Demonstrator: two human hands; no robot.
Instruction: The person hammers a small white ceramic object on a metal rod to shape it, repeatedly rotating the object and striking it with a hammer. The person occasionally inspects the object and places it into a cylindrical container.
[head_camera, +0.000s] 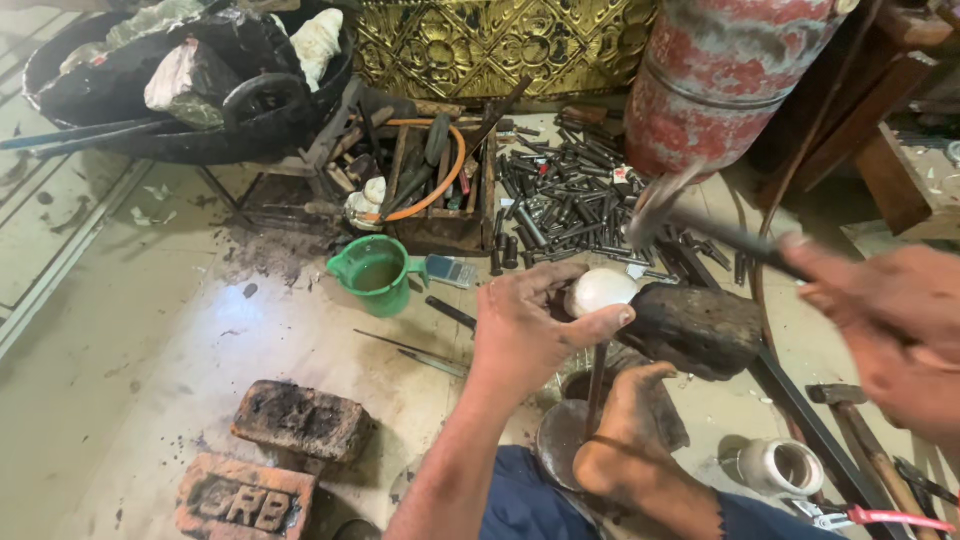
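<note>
My bare foot (625, 425) sits nearest me, braced on the floor (150, 340) over a round metal piece, just below my left hand (525, 325). That hand is cupped, thumb and fingers closed around a pale rounded metal piece (598, 290), pressing it against the dark block (695, 328) touching it on the hand's right side. My right hand (885, 315) is farther right and slightly higher, closed around the handle of a hammer (690, 215); the handle's long axis runs from that hand up and leftward, so the blurred head hangs just above the pale piece and beyond my left fingertips. The left hand is the nearer one to the piece; the right reaches it only through the hammer. Left of my left hand stands a green jug (375, 272), with two bricks (300, 420) nearer me. Beyond both hands lie scattered punches (560, 200), a wooden tool tray (440, 190) and a red cylinder (725, 75).
</note>
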